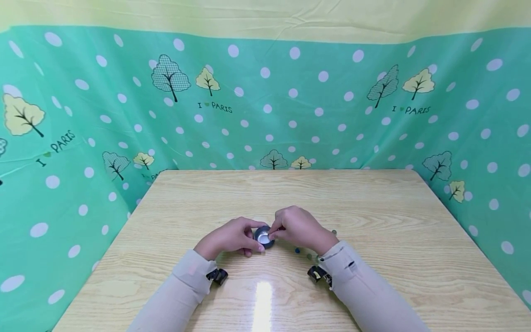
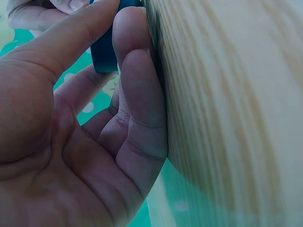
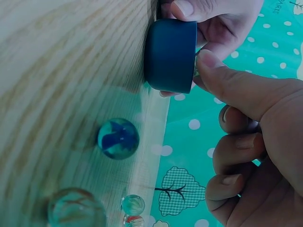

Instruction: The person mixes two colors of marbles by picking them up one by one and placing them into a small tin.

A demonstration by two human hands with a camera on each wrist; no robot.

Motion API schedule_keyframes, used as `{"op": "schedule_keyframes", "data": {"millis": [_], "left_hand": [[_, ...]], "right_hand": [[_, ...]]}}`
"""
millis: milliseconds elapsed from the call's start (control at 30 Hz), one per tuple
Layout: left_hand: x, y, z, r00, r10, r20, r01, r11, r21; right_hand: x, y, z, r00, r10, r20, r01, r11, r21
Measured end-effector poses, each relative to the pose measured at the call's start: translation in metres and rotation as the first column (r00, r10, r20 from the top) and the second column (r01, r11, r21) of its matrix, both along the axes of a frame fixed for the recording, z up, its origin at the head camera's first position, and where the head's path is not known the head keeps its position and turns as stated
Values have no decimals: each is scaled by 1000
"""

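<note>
A small dark blue cup with a shiny metal inside stands upright near the middle of the table. My left hand holds it from the left, thumb and fingers on either side of its wall. From the right, my right hand reaches to the cup's mouth, thumb and index finger pinched together at the rim. A sliver of something greenish and glassy, apparently a marble, shows between those fingertips; most of it is hidden. On the table below the right hand lies a glass marble with a blue swirl.
More marbles lie near the right wrist: a clear one with brownish streaks, a pale green one and one with red. The wooden table is backed by a green dotted curtain.
</note>
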State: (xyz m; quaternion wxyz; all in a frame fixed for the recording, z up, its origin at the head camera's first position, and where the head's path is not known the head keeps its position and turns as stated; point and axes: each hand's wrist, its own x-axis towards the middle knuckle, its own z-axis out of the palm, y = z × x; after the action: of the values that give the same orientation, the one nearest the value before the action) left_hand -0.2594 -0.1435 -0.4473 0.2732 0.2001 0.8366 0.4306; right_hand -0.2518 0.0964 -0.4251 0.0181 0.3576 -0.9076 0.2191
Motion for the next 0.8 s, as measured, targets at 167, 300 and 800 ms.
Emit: {"op": "schedule_keyframes", "data": {"millis": [167, 300, 800], "left_hand": [[0, 0, 0, 1000, 6, -2, -6, 1000, -6], [1, 0, 0, 1000, 10, -5, -10, 1000, -13], [1, 1, 0, 1000, 4, -11, -4, 1000, -9]], "right_hand": [[0, 0, -1, 1000, 6, -25, -5, 1000, 24], [0, 0, -1, 999, 12, -43, -11, 999, 31], [0, 0, -3, 998, 20, -59, -19, 999, 29]]}}
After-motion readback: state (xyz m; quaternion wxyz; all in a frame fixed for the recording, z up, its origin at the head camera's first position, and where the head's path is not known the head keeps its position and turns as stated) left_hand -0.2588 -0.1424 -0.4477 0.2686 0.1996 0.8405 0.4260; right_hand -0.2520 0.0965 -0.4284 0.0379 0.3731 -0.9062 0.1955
